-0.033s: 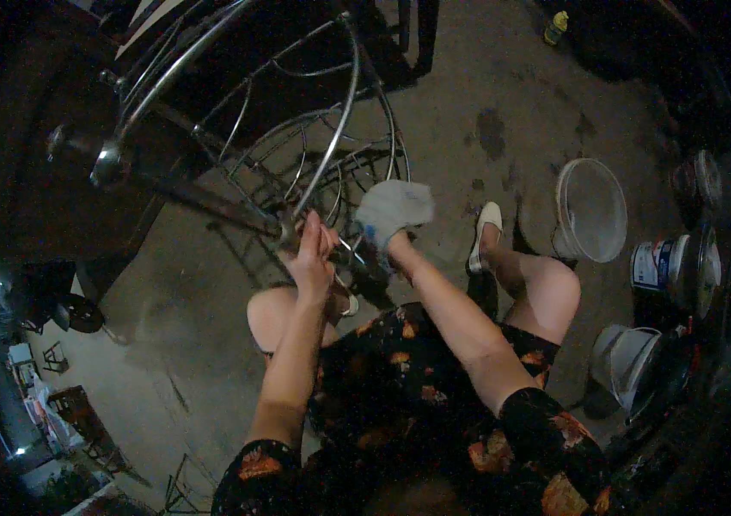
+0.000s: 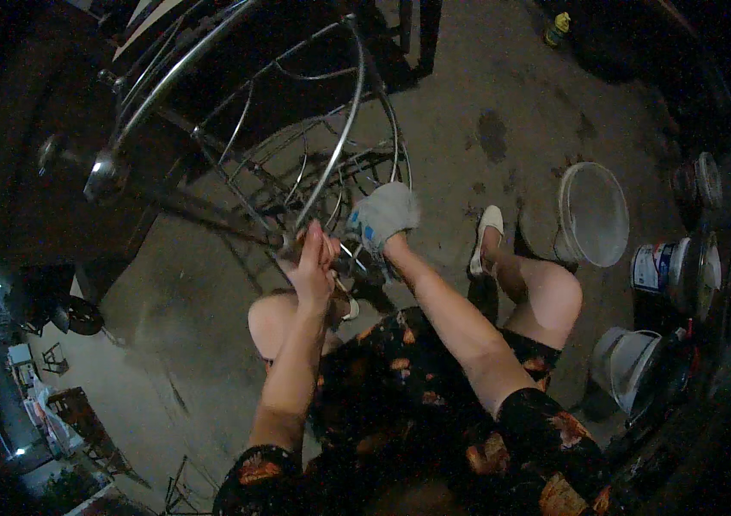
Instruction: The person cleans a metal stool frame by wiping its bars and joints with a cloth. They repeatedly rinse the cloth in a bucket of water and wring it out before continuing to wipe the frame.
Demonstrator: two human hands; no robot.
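A curved frame of shiny metal rods and tubes point(image 2: 344, 129) stands on the concrete floor in front of my knees. My bare left hand point(image 2: 314, 258) is closed around one thin rod at the frame's lower part. Just to its right, my right hand point(image 2: 382, 215) wears a pale grey work glove and is curled over the neighbouring rods, touching the frame. What lies under the glove's palm is hidden. Both forearms reach up from my patterned dark clothes.
A white bucket point(image 2: 593, 215) lies tilted on the floor at the right, with a paint can point(image 2: 657, 267) and a second pale bucket point(image 2: 632, 365) beyond it. My white shoe point(image 2: 487, 236) is beside the frame. A small bottle point(image 2: 559, 27) stands far back. Dark clutter fills the left edge.
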